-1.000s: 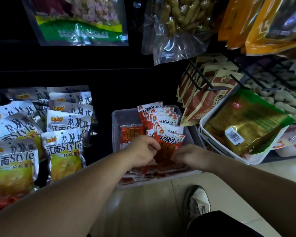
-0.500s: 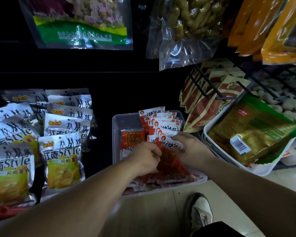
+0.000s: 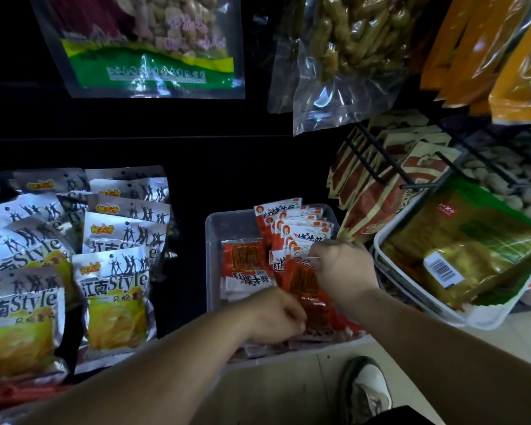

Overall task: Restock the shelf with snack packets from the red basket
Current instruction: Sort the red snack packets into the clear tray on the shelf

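Two hands work at one red snack packet in a clear bin on the shelf.

Both hands reach into the clear bin (image 3: 227, 225): the left hand (image 3: 273, 317) has its fingers curled round the lower end of the red snack packet (image 3: 307, 283), while the right hand (image 3: 342, 266) pinches its top edge, fingers bent. This packet leans at the front of a row of matching packets (image 3: 301, 228) standing upright along the bin's right side, and another packet (image 3: 246, 265) lies flat on the left of the bin. Silver and yellow chip bags (image 3: 114, 289) stand in rows to the left. To the right, a white tray (image 3: 411, 299) holds a gold and green bag (image 3: 460, 256). Below, a shoe (image 3: 365, 391) rests on the pale floor.
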Motion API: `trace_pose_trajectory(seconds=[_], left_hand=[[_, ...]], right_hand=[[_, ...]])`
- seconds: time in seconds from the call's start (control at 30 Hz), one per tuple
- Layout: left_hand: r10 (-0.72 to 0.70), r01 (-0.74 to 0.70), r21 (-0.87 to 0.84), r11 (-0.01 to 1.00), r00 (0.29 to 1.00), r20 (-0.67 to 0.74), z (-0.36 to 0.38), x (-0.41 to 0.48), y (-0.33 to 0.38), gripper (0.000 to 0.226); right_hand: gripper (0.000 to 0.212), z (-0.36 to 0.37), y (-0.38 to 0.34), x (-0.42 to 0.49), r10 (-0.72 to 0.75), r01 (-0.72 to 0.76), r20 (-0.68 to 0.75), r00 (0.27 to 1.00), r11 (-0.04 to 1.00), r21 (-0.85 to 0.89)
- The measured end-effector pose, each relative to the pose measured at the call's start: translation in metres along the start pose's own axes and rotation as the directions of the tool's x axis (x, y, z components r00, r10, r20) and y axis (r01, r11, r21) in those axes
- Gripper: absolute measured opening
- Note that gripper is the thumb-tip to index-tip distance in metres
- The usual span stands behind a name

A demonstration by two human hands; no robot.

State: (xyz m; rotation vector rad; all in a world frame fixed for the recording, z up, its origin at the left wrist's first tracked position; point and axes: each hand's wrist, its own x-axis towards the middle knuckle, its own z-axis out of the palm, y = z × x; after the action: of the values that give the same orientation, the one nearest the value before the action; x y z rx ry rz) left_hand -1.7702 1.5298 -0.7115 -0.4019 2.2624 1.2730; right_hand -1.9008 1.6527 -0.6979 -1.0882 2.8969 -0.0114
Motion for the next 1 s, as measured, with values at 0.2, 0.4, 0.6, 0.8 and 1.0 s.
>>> trace_pose_trajectory(seconds=[0.2, 0.4, 0.6, 0.8, 1.0], left_hand=[[-0.004, 0.008, -0.123, 0.992, 0.999, 0.035, 0.006, 0.002, 0.003, 0.022], [-0.046, -0.047, -0.16, 0.986, 0.847, -0.529, -0.016, -0.006, 0.002, 0.031], [0.165, -0.357, -0.337, 0.871, 0.859, -0.484, -0.031, -0.042, 0.031, 0.01], [0.227, -0.393, -0.579, 0.714, 0.913, -0.339, -0.049, -0.097, 0.058, 0.016], [0.221, -0.485, -0.635, 0.601, 0.865, -0.451, -0.058, -0.121, 0.071, 0.046]], right_hand=[[0.013, -0.025, -0.003, -0.009, -0.156, 0.161, 0.063, 0.986, 0.984, -0.072], [0.007, -0.073, 0.003, -0.022, -0.132, 0.114, 0.142, 0.981, 0.985, 0.131], [0.027, -0.128, 0.0, -0.048, 0.009, 0.036, -0.081, 0.997, 0.844, 0.536], [0.037, -0.158, -0.027, -0.106, 0.351, -0.116, -0.008, 0.936, 0.331, 0.936], [0.031, -0.164, -0.032, -0.118, 0.305, -0.163, 0.221, 0.927, -0.204, 0.965]])
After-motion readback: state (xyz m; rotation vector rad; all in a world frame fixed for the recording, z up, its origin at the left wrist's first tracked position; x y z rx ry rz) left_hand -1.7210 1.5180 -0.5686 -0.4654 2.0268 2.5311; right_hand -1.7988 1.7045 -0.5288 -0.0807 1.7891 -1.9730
